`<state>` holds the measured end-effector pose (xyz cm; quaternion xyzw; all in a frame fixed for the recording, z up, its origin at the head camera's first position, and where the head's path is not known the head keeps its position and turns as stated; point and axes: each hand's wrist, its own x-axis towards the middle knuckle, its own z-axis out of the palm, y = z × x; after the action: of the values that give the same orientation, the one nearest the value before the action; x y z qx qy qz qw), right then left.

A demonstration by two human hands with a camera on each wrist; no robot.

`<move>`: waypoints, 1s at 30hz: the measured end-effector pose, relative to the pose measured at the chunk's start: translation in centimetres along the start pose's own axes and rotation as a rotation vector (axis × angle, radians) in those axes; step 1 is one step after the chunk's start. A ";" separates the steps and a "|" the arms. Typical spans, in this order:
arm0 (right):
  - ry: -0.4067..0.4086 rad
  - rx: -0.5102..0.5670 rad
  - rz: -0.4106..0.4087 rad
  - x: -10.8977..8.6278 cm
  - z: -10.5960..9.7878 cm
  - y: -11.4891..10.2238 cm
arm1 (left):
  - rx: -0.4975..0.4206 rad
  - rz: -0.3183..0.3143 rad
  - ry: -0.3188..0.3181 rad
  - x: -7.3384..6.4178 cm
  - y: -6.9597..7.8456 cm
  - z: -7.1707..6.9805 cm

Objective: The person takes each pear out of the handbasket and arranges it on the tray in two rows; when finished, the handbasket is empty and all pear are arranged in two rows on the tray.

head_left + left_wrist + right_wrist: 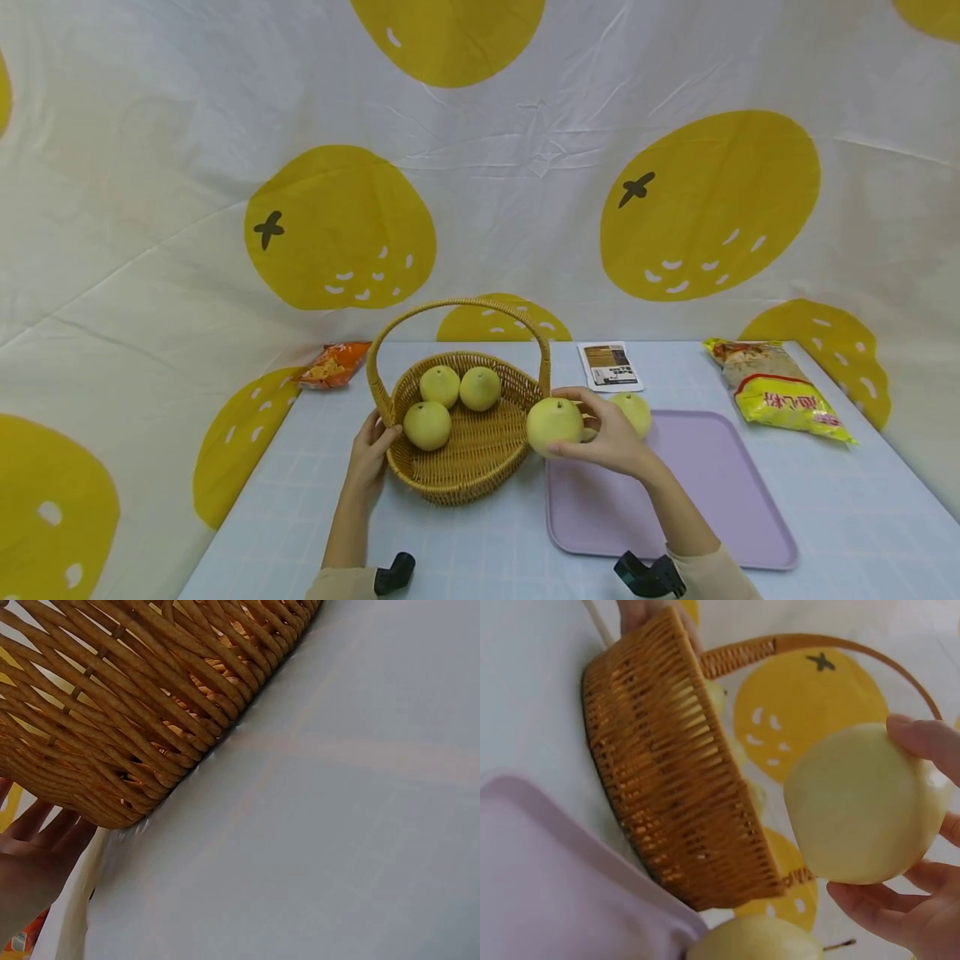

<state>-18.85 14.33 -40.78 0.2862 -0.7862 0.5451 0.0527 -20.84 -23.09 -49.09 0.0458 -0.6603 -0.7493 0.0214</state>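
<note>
A wicker basket (465, 479) with a tall arched handle stands on the table, with several pale yellow-green pears (427, 426) inside on its left and back. My left hand (369, 454) grips the basket's left side near the handle's base, thumb at the rim; in the left wrist view its fingers (56, 829) lie against the woven wall. My right hand (611, 437) holds another pear (862, 806) between thumb and fingers, over the basket's right rim. Behind that hand, a pear (632, 412) sits at the back left of a purple tray (675, 525), partly hidden.
An orange snack bag (334, 365) lies behind the basket on the left. A white-and-brown packet (611, 367) is at the back, and a yellow bag (783, 396) lies at the back right. A fruit-print cloth (517, 208) hangs behind the table.
</note>
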 end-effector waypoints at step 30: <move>0.183 -0.262 0.119 -4.2 -8.0 1.0 | -0.026 -0.004 0.009 0.0 -0.1 0.1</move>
<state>-17.71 23.30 -40.06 0.1791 -0.8580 0.4640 0.1285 -20.87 -22.94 -49.17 0.0503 -0.6502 -0.7577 0.0233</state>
